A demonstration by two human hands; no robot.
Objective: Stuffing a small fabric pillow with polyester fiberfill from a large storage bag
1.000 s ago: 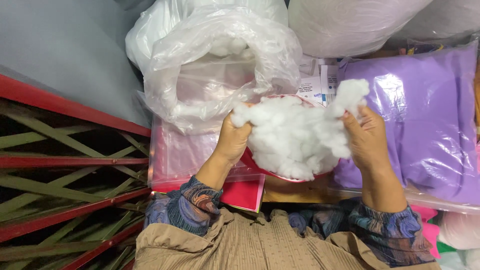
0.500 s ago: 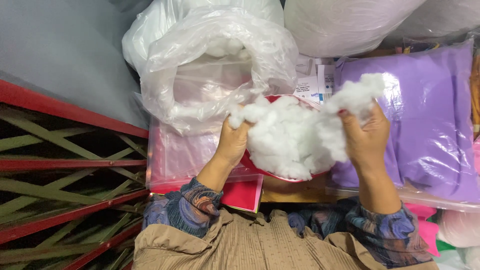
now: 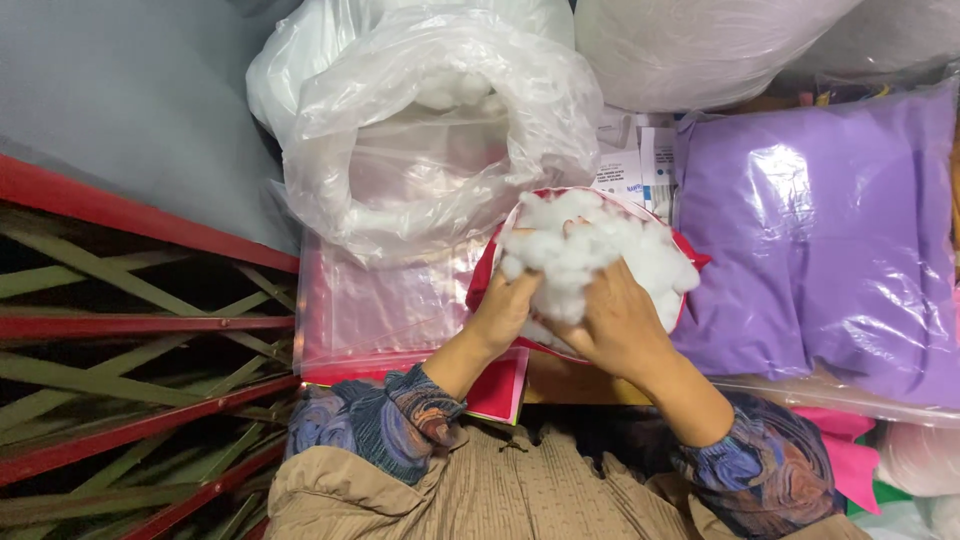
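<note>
Cluttered bags behind; both hands (image 3: 560, 315) pressed into white stuffing (image 3: 590, 250).

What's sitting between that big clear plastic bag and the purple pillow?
In the head view, small white printed cards stand between the clear plastic bag and the purple pillow.

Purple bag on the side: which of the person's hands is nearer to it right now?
Right. The right hand presses the white stuffing just beside the purple bag. The left hand grips the stuffing's far side, farther from the bag.
</note>
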